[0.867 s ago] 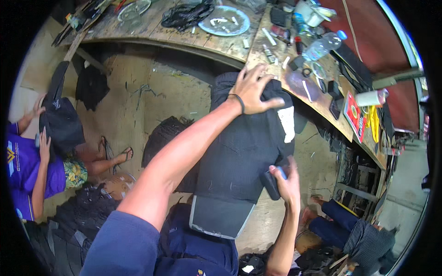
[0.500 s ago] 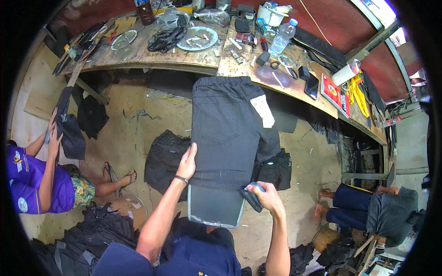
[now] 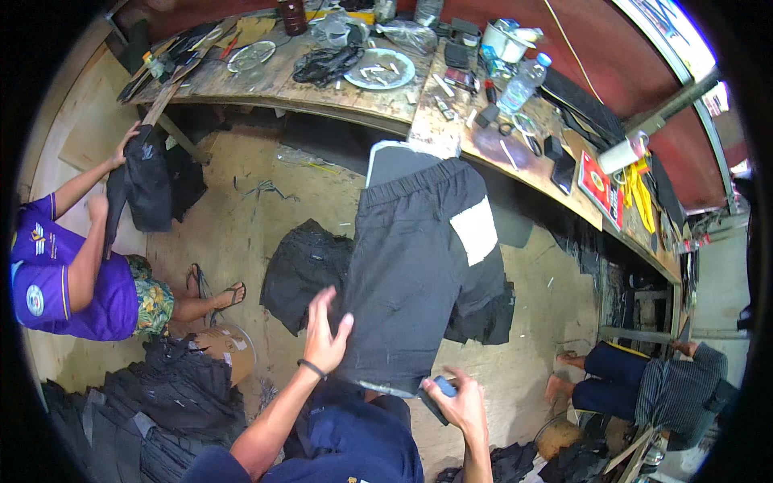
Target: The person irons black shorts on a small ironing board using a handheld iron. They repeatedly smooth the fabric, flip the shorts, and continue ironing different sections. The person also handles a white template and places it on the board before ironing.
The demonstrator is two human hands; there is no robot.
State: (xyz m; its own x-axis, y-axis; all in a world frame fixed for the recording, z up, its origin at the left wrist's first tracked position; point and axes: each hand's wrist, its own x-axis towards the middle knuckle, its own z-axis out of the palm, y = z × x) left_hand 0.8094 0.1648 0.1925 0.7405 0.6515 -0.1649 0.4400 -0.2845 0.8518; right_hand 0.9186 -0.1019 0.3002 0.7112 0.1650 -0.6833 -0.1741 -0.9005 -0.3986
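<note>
A pair of black shorts [image 3: 407, 274] with a gathered waistband lies over a flat board [image 3: 394, 158] with a light rim. The board's rounded end shows beyond the waistband, and a strip of its other end shows near me. A white paper piece [image 3: 473, 232] sits on the shorts' right side. My left hand [image 3: 326, 336] is beside the left edge of the shorts with its fingers spread and nothing in it. My right hand [image 3: 460, 405] grips a small dark block with a blue part [image 3: 439, 396], close to the shorts' near right corner.
More black garments [image 3: 306, 270] lie on the floor beyond my left hand. A cluttered wooden workbench [image 3: 266, 84] runs across the far side, with a plate [image 3: 379, 69] and a water bottle [image 3: 525, 83]. One person [image 3: 88, 274] works at left; another person [image 3: 676, 386] is at right.
The shorts have slid toward me along the board, baring its far end and covering most of the near end. My left hand has come off the cloth and opened. The right hand keeps the block.
</note>
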